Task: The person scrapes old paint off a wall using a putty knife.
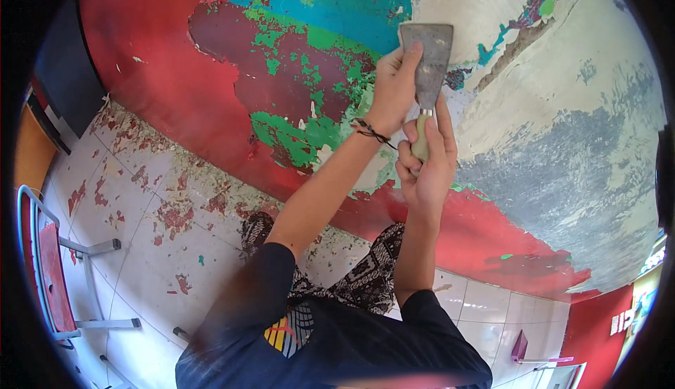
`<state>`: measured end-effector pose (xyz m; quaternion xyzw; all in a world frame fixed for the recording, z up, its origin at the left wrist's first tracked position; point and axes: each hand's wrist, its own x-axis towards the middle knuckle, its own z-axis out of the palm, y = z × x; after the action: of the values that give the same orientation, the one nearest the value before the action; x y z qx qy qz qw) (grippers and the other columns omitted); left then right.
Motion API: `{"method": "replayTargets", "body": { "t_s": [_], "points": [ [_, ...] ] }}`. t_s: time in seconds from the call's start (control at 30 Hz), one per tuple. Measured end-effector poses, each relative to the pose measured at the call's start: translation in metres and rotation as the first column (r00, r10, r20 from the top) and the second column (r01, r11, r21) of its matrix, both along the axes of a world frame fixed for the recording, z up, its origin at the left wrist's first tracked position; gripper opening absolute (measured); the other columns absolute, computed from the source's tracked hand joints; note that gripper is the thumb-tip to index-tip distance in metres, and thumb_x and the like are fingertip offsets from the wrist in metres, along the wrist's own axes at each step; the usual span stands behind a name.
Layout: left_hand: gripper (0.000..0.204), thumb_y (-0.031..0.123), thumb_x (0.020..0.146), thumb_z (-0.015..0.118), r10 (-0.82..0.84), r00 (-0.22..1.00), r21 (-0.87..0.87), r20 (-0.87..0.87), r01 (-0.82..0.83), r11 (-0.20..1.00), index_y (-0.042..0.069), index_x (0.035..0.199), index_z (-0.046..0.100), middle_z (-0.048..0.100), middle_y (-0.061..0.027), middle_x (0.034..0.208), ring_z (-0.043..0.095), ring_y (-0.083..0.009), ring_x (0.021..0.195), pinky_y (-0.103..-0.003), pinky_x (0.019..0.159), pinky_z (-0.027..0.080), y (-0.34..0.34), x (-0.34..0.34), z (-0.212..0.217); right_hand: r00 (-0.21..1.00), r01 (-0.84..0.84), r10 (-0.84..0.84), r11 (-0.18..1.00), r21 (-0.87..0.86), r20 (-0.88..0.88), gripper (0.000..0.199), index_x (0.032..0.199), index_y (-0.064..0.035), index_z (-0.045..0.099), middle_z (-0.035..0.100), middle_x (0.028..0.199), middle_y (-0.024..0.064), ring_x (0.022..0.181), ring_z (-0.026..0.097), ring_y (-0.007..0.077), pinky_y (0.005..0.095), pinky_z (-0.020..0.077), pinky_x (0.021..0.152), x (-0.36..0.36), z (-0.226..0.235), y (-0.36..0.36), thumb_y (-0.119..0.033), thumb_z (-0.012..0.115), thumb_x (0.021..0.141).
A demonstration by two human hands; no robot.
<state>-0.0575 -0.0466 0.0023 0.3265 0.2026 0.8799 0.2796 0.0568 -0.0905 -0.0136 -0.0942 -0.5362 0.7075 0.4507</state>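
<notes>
Wall point(302, 80): I see peeling red, teal, green and off-white filling my view.
Floor point(140, 262): pale tiles, littered along the wall's foot; I expect loose footing.
Chair point(53, 269): far left, well clear of the scraper.
Scraper point(432, 73): upright against my view of the wall; edge contact I can't tell. I judge it light, stiff, hardly fragile; handle point(421, 140) best to hold.
Right grip point(432, 167): clamped around the handle.
Left grip point(397, 83): thumb on the blade; fingers hidden, so I can't tell whether it pinches.
Paint flakes point(176, 217): scattered, probably brittle.
</notes>
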Motion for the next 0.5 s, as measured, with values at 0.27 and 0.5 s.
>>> {"method": "replayTargets", "body": {
  "t_s": [0.27,0.5],
  "points": [
    [0.037,0.031,0.096,0.051,0.173,0.985,0.048,-0.015,-0.172,0.984,-0.001,0.079,0.061,0.056,0.0019,0.067,0.044,-0.0036,0.062,-0.024,0.053,0.037,0.009,-0.002,0.016,0.995,0.003,0.0,1.0,0.029,-0.103,0.051,0.146,-0.0106,0.027,0.049,0.077,0.006,0.042,0.029,0.002,0.0153,0.0187,0.034,-0.013,0.022,-0.012,-0.011,0.041,0.098],
    [0.033,0.029,0.096,0.052,0.036,0.993,0.056,0.109,-0.043,0.998,-0.001,0.09,0.065,0.064,-0.001,0.081,0.053,-0.0052,0.065,-0.021,0.057,0.042,0.007,0.007,0.012,0.995,-0.015,0.01,0.998,-0.057,-0.094,0.05,0.146,-0.01,0.028,0.048,0.078,0.0072,0.043,0.03,0.0021,0.0149,0.0197,0.034,0.0,0.017,-0.009,-0.009,0.039,0.098]
  ]
}}
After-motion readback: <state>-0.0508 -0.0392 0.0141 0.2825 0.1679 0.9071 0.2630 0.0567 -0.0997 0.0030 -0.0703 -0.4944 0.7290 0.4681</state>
